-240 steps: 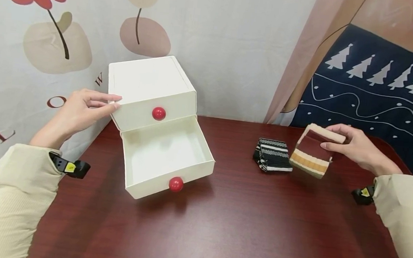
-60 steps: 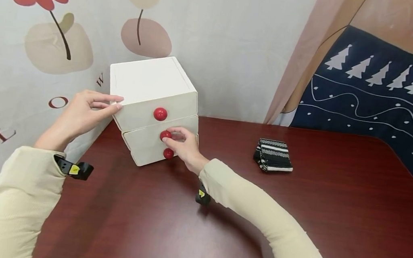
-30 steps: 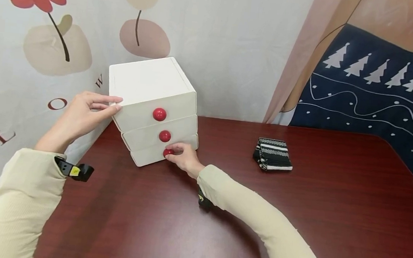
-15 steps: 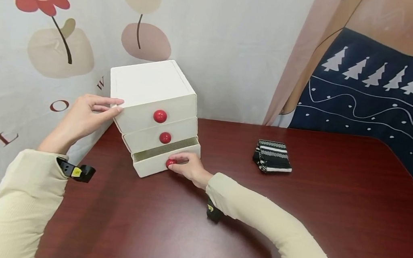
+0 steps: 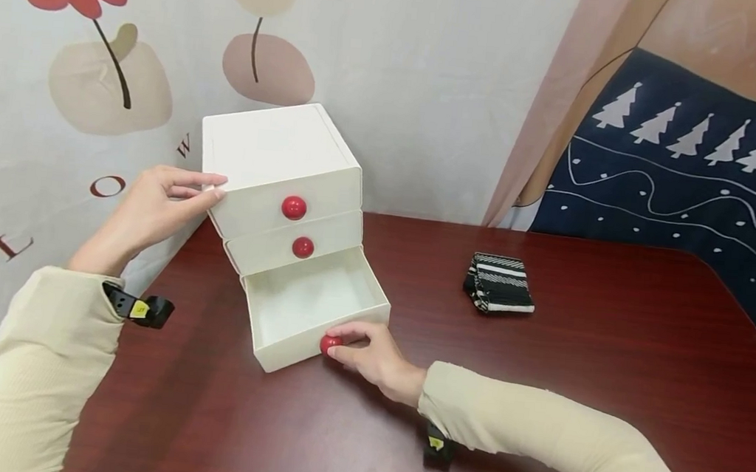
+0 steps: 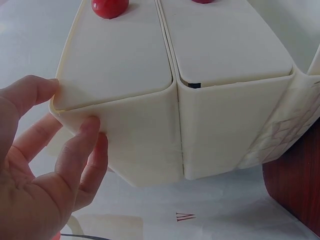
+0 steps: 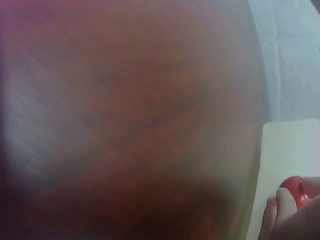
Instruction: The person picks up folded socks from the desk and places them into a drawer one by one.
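Observation:
A white three-drawer unit (image 5: pixel 279 143) with round red knobs stands at the back left of the table. Its bottom drawer (image 5: pixel 309 297) is pulled far out, and nothing shows inside. My right hand (image 5: pixel 375 358) pinches that drawer's red knob (image 5: pixel 330 345) between thumb and fingers, seen also as a red knob (image 7: pixel 296 189) at the lower right of the right wrist view. Up at the unit's front left corner, my left hand (image 5: pixel 153 207) holds the edge with its fingertips. The left wrist view has those fingers (image 6: pixel 80 155) against the side wall. Top and middle drawers are in.
A folded black-and-white striped cloth (image 5: pixel 499 283) lies right of the drawer unit on the dark red table (image 5: pixel 574 370). Behind the table hangs a white curtain (image 5: pixel 442 100) with printed flowers, and a navy tree-patterned cloth (image 5: pixel 697 157) at the right.
The tan-and-brown folded cloth my right hand held is out of sight. The middle drawer went in; my right hand moved to the bottom knob and pulled that drawer out. My left hand stays put.

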Available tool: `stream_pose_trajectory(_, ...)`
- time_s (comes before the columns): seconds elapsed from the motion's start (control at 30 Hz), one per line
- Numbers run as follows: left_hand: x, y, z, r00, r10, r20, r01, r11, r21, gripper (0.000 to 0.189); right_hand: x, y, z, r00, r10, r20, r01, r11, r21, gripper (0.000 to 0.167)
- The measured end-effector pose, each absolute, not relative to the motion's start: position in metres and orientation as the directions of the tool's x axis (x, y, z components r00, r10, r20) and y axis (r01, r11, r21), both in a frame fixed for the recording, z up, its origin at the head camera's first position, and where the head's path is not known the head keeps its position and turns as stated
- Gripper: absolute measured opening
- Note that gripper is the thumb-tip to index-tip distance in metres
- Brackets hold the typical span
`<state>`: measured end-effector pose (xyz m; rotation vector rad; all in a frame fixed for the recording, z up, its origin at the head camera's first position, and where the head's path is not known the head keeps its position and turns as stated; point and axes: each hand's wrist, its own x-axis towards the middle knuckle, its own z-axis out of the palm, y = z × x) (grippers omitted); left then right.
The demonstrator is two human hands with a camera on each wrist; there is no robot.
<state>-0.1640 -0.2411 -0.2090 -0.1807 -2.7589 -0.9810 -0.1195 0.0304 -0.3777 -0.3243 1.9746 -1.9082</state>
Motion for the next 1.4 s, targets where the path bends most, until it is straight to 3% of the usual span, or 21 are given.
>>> stream_pose_trajectory(0.5,-0.163,-0.243,-0.209,-0.971,0.043,0.236,0.183,0.769,0.612,0.039,-0.091,0.047,-0.38,-0.889,-0.453,-0.071,0.078,0.002,-0.997,0.025)
stream_pose_trajectory(0.73,-0.164,-0.243,-0.21,-0.971,0.045,0.235,0.185,0.763,0.619,0.038,-0.097,0.071,-0.371,-0.821,-0.567,-0.063,0.035,0.06,-0.998,0.03)
stream_pose_trajectory(0.83,-0.164,-0.242,-0.211,-0.97,0.046,0.237,0.188,0.76,0.622,0.038,-0.104,0.092,-0.362,-0.779,-0.627,-0.009,-0.091,0.127,-0.988,0.026)
stream_pose_trajectory(1.0,-0.164,-0.242,-0.21,-0.969,0.044,0.244,0.19,0.763,0.618,0.038,-0.131,0.133,-0.336,-0.779,-0.621,0.081,-0.3,0.256,-0.919,0.02)
stream_pose_trajectory(1.17,-0.165,-0.244,-0.21,-0.97,0.046,0.241,0.189,0.765,0.615,0.038,-0.178,0.18,-0.31,-0.824,-0.565,0.044,-0.316,0.394,-0.863,0.024)
stream_pose_trajectory(1.4,-0.165,-0.244,-0.209,-0.97,0.054,0.238,0.191,0.773,0.605,0.038,-0.244,0.245,-0.306,-0.855,-0.503,-0.127,-0.207,0.555,-0.805,0.044)
